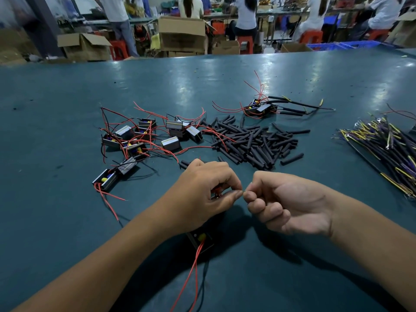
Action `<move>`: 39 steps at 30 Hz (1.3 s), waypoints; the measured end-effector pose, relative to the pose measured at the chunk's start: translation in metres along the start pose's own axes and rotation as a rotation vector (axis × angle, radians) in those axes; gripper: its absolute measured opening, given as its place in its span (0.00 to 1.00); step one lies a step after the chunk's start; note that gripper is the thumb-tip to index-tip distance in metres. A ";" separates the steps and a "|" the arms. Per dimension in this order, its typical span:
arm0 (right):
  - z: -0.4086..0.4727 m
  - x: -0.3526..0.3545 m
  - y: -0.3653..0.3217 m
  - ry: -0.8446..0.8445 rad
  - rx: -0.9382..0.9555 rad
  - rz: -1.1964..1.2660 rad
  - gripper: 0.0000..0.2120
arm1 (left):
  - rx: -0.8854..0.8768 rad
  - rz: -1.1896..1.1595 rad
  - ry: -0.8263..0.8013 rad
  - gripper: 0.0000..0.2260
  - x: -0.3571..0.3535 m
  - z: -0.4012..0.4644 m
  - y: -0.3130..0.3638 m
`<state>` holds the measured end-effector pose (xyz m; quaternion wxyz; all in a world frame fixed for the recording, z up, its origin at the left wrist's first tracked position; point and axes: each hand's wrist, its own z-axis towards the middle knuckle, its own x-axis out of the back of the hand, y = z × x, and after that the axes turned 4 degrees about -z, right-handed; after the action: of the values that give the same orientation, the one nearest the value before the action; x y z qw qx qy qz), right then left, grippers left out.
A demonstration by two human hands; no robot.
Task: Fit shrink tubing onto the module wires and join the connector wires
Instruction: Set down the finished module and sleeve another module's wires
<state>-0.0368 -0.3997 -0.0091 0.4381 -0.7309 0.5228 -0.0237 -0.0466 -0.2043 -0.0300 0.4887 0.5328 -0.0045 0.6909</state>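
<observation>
Head view shows both hands, left hand (pixel 209 190) and right hand (pixel 283 201), pinching one wire end (pixel 243 192) at centre, module (pixel 201 240) at six o'clock on the worktop (pixel 67 221); twisting should stay tight and aligned.

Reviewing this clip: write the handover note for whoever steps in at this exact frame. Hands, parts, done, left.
Left hand and right hand: each has a pinch grip on a fine wire end, tips meeting between them.
Module in work lies under the left wrist, red leads trailing.
Tubing pile centre; untouched modules left; connector wires right.
Done: one module with sleeves, far centre.
Left: finish this join, then the rest.
</observation>
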 end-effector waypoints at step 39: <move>-0.004 0.075 -0.018 0.635 0.467 -1.779 0.12 | 0.408 -0.658 -0.226 0.07 0.027 -0.004 -0.026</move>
<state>0.0080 -0.4596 -0.0261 0.2328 -0.7131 -0.1443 -0.6453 -0.0300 -0.1706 -0.0252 0.5642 0.6645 0.2500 0.4215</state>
